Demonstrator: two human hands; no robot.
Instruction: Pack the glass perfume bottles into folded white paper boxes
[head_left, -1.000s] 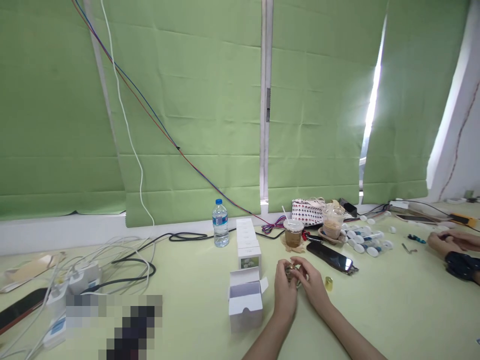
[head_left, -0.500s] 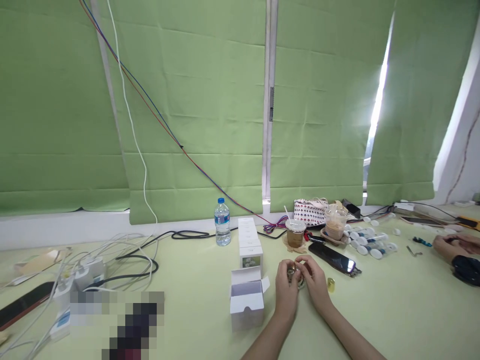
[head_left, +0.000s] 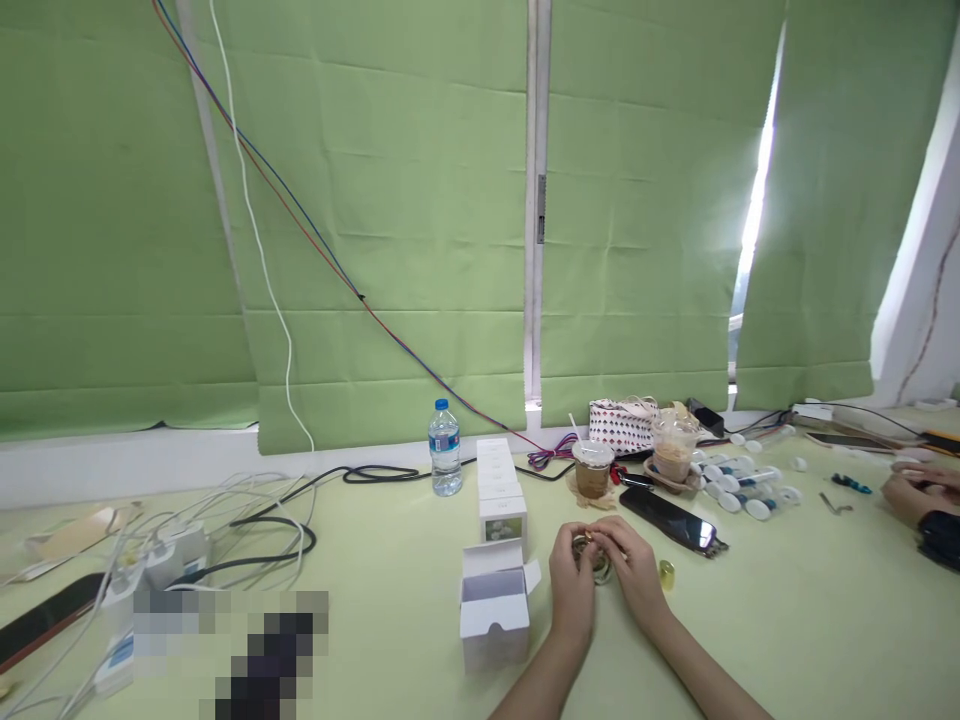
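My left hand (head_left: 572, 577) and my right hand (head_left: 631, 565) meet over the table with their fingertips pinched together. Between them is a small golden-brown piece (head_left: 588, 538), largely covered by the fingers, so its kind is unclear. A pale, ring-shaped coil (head_left: 602, 572) shows just below the fingers; I cannot tell whether it is held or lies on the table. To the right of my right hand is a small yellow-gold, cup-like piece (head_left: 667, 573). An open white carton (head_left: 494, 640) stands left of my left hand, its flaps up.
A row of white boxes (head_left: 499, 480) runs back from the carton, beside a water bottle (head_left: 445, 450). Behind my hands are a drink cup (head_left: 592, 470), a phone (head_left: 667, 518) and several white-capped tubes (head_left: 750, 475). Cables and chargers (head_left: 176, 555) crowd the left; another person's hand (head_left: 911, 490) is far right.
The view has shifted slightly. My hands stay together, with small finger movements around the golden-brown piece. The other person's hand at far right has moved a little.
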